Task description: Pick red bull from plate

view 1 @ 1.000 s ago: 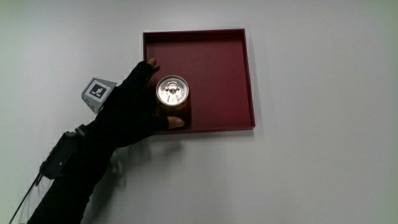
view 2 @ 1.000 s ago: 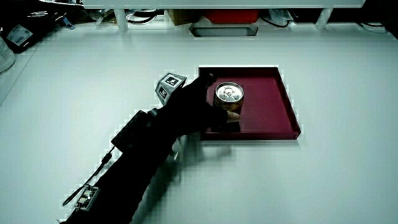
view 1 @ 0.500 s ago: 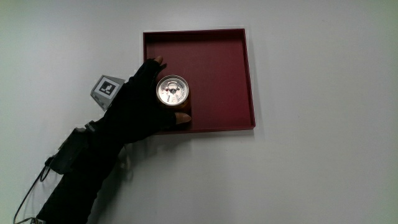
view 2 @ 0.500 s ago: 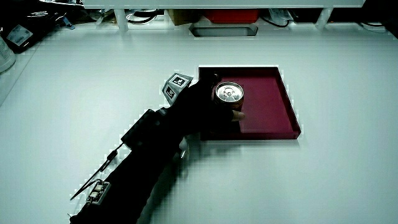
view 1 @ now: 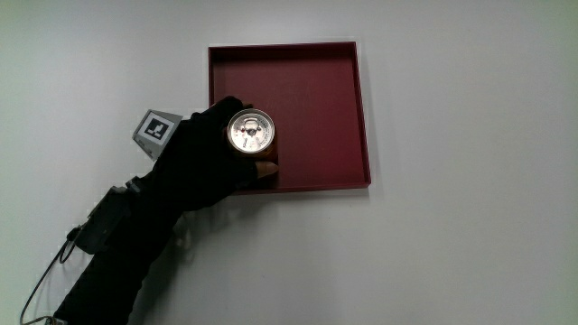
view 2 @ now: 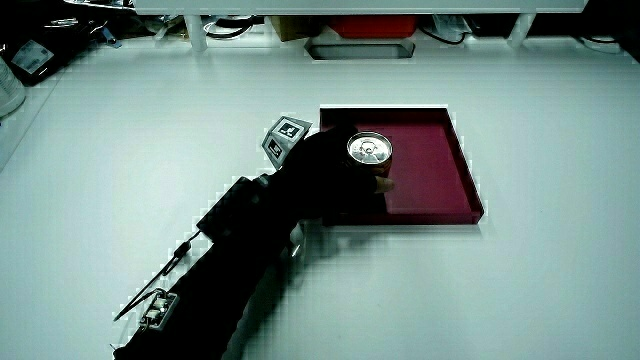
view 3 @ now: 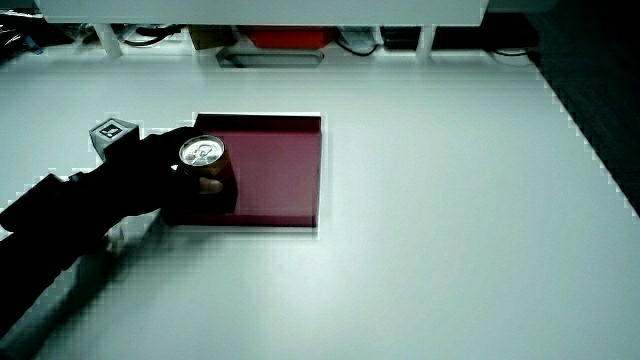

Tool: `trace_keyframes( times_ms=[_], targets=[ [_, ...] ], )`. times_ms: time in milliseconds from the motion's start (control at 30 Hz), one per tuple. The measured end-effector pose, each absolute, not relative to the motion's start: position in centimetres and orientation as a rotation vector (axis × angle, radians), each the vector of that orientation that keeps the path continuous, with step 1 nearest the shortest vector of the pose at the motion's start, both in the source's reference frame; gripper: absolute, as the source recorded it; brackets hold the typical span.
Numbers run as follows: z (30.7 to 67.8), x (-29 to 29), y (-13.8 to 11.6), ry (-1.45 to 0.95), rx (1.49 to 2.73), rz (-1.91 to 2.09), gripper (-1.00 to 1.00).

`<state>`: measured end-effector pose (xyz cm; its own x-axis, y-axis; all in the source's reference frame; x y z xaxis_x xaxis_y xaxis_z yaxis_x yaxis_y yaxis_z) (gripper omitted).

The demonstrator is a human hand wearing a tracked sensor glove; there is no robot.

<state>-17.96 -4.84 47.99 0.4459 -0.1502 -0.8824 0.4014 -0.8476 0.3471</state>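
A Red Bull can (view 1: 250, 132) with a silver top stands upright in the dark red square plate (view 1: 316, 99), near the plate's rim nearest the person. The black-gloved hand (view 1: 209, 155) is wrapped around the can's side, with fingers curled over it and the thumb tip showing under the can. The patterned cube (view 1: 155, 127) sits on the back of the hand, beside the plate. Both side views show the same grasp: can (view 2: 369, 150) (view 3: 201, 152), hand (view 2: 325, 178) (view 3: 150, 178), plate (view 2: 430, 165) (view 3: 280, 175). The can's base is hidden by the hand.
A dark device and a thin cable (view 1: 45, 280) hang on the forearm over the white table. A low partition with boxes (view 2: 360, 45) runs along the table's edge, farther from the person than the plate.
The fingers have curled in from a spread pose to close around the can. The can stands in the same spot on the plate.
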Motion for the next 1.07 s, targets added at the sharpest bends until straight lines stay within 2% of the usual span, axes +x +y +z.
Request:
trace_keyframes(
  times_ms=[267,500,733,767,800,867,1067],
  targets=[
    [48.2,-18.1,-4.6,0.217,2.199,-1.451,0.72],
    [48.2,-18.5,-4.3,0.233,2.260,-1.467,1.00],
    [46.3,-18.8,-4.0,0.243,2.252,-1.550,1.00],
    [45.9,-18.9,-3.9,0.229,2.232,-1.580,1.00],
    [45.4,-18.9,-3.8,0.245,2.156,-1.697,1.00],
    [44.4,-19.2,-3.8,0.239,2.149,-1.742,1.00],
    [42.1,-21.0,-4.3,0.231,2.238,-1.806,1.00]
  ],
)
